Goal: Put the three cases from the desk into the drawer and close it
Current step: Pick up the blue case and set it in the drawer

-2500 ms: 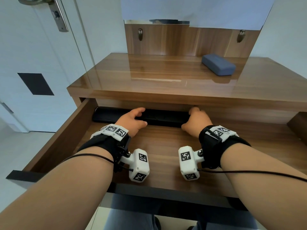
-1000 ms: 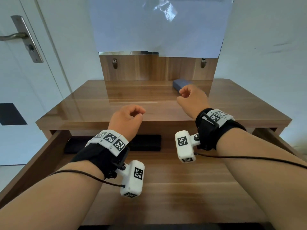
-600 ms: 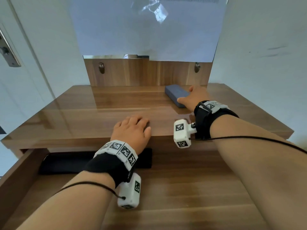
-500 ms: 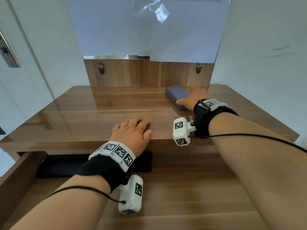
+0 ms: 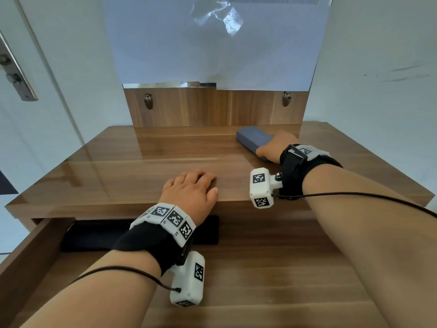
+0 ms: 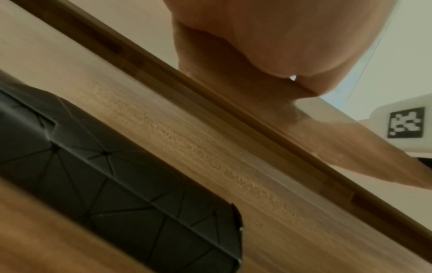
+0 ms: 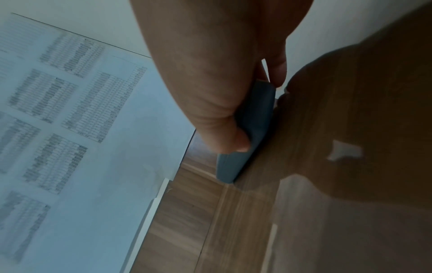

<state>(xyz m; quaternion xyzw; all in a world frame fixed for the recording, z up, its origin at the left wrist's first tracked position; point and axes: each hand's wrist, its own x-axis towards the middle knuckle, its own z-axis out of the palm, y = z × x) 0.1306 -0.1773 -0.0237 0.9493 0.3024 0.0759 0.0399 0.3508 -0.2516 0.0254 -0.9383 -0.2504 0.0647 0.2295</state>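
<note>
A blue-grey case (image 5: pixel 253 138) lies at the back right of the desk top (image 5: pixel 146 166), by the wooden back panel. My right hand (image 5: pixel 275 145) grips its near end; in the right wrist view the thumb and fingers pinch the blue-grey case (image 7: pixel 256 118) from both sides while it still touches the desk. My left hand (image 5: pixel 191 188) rests flat, fingers straight, on the desk's front edge. Below it the drawer (image 5: pixel 272 268) stands pulled out. Black faceted case material (image 5: pixel 94 235) lies along its back, also seen as a black case (image 6: pixel 112 181) in the left wrist view, partly hidden by my left wrist.
A paper sheet (image 5: pixel 212 43) covers the mirror above the back panel, which carries two metal pegs (image 5: pixel 148 100). A white wall stands close on the right. A door with a handle (image 5: pixel 14 74) is on the left.
Both hands left the drawer and rose to the desk top. The left hand settled flat on the front edge. The right hand reached the blue-grey case and closed around its near end.
</note>
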